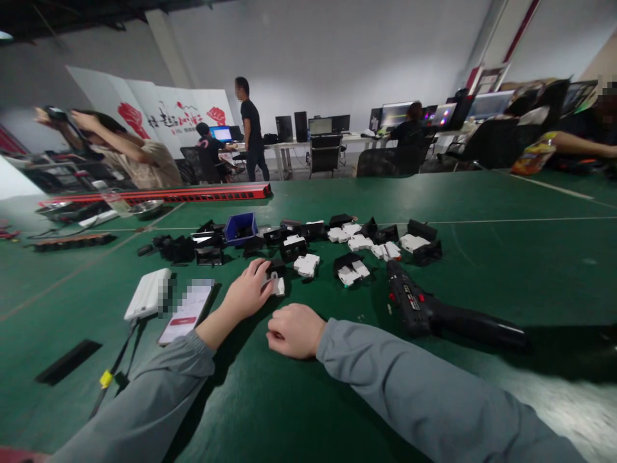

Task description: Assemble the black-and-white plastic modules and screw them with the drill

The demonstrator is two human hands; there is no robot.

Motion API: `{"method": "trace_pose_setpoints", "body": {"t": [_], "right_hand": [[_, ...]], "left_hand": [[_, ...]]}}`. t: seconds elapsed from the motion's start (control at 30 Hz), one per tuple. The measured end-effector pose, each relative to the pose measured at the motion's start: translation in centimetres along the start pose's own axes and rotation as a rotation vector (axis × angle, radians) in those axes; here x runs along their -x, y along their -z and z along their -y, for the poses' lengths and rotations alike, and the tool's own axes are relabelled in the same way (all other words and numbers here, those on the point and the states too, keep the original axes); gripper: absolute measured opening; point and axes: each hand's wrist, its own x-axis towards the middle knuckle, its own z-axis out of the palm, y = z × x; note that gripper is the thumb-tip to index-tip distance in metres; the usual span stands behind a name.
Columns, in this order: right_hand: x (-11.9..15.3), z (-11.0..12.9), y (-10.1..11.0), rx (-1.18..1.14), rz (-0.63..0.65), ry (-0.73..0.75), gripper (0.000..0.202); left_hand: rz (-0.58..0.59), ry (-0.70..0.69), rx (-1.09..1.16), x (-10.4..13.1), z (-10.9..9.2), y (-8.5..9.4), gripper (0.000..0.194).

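My left hand (pixel 248 289) reaches over the green tabletop, its fingers closed round the side of a small white-and-black plastic part (pixel 278 286) that lies on the table. Closer to me, my right hand (pixel 295 331) rests on the table as a loose fist. Nothing sticks out of it, and its palm side is hidden. Beyond both hands several similar white plastic parts (pixel 306 265) are scattered, some with black covers (pixel 421 229). To the right of my right hand lies a black cordless screwdriver (pixel 414 302) with red buttons, its tip pointing away from me.
A blue bin (pixel 241 229) stands among black parts at the back. On the left are a smartphone (pixel 187 312), a white power bank (pixel 148 294) with a cable, and a black strip (pixel 69 361). A long red rail (pixel 193 193) lies farther back. Other people are around the room.
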Motion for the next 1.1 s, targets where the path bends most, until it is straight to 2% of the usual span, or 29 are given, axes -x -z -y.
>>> {"method": "trace_pose_setpoints", "body": {"t": [0.53,0.77,0.97,1.1], "right_hand": [[0.1,0.0,0.3,-0.013,-0.006,0.0,0.021],[0.1,0.1,0.4,-0.01,-0.008,-0.003,0.022],[0.0,0.1,0.2,-0.015,0.018,-0.008,0.022],[0.1,0.3,0.3,-0.029,-0.007,-0.071,0.013]], "left_hand": [[-0.014,0.007,0.052,0.1,0.4,-0.3,0.048],[-0.014,0.041,0.142,0.0,0.5,-0.2,0.045],[-0.089,0.125,0.313,-0.2,0.9,-0.5,0.035],[-0.167,0.222,0.376,-0.4,1.5,-1.2,0.033]]}}
